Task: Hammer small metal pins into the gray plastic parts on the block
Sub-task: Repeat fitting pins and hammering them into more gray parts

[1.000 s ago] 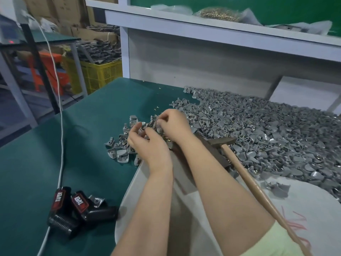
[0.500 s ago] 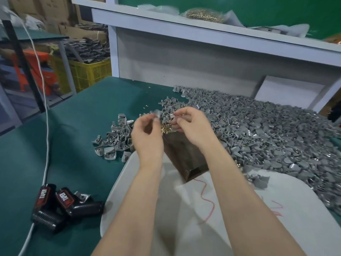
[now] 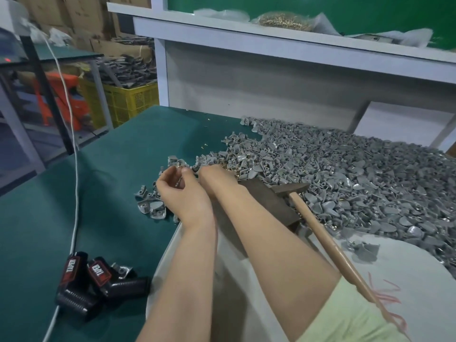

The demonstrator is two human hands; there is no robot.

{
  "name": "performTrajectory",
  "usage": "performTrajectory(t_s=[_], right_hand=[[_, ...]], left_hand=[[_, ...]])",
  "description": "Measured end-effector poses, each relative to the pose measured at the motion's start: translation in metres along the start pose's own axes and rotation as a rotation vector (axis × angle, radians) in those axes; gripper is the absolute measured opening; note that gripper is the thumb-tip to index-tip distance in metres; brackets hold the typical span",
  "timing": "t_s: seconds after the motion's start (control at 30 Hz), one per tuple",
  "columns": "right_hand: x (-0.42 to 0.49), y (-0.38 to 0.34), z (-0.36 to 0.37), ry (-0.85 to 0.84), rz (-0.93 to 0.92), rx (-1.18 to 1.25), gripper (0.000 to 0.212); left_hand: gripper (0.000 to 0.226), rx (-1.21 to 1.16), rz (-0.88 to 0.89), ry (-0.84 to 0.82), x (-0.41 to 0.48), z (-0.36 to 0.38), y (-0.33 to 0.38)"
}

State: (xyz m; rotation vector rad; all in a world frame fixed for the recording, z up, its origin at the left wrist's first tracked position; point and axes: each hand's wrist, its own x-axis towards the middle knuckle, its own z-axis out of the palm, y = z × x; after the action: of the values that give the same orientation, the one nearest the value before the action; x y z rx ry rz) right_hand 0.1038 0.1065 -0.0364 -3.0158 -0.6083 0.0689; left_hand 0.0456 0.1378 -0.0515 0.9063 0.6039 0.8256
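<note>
Converged: left hand (image 3: 183,196) pinches one small piece (image 3: 178,181); right hand (image 3: 217,177) grip unclear; one hammer (image 3: 330,243)

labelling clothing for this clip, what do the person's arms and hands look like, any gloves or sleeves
Both forearms are bare, and the left hand and right hand wear no gloves. No watch, ring or bracelet shows. At the right arm's upper end there is pale yellow-green fabric, probably a short sleeve. No sleeve shows on the left arm.

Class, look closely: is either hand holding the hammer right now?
No, the hammer lies with its head on the block, while the left hand and right hand are among the gray parts.
</note>
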Motion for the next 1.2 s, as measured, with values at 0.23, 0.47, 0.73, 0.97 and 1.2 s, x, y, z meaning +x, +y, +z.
performTrajectory(t_s=[0.23,0.47,0.73,0.97,1.2], right_hand=[[-0.001,0.002,0.0,0.013,-0.044,0.08,0.023],[-0.002,0.002,-0.001,-0.006,-0.086,0.172,0.036],[0.002,0.005,-0.001,0.077,-0.042,0.104,0.017],[-0.036,0.061,-0.039,0.368,0.202,0.998,0.022],[-0.111,0.11,-0.03,0.51,0.186,0.989,0.03]], left_hand=[[0.014,0.042,0.051,-0.014,-0.002,0.001,-0.001],[0.023,0.022,0.048,-0.062,-0.006,0.002,0.003],[0.012,0.035,0.082,-0.04,-0.007,0.002,0.005],[0.007,0.169,0.18,-0.39,-0.027,0.007,0.007],[0.02,0.578,0.375,-0.901,-0.059,0.013,-0.003]])
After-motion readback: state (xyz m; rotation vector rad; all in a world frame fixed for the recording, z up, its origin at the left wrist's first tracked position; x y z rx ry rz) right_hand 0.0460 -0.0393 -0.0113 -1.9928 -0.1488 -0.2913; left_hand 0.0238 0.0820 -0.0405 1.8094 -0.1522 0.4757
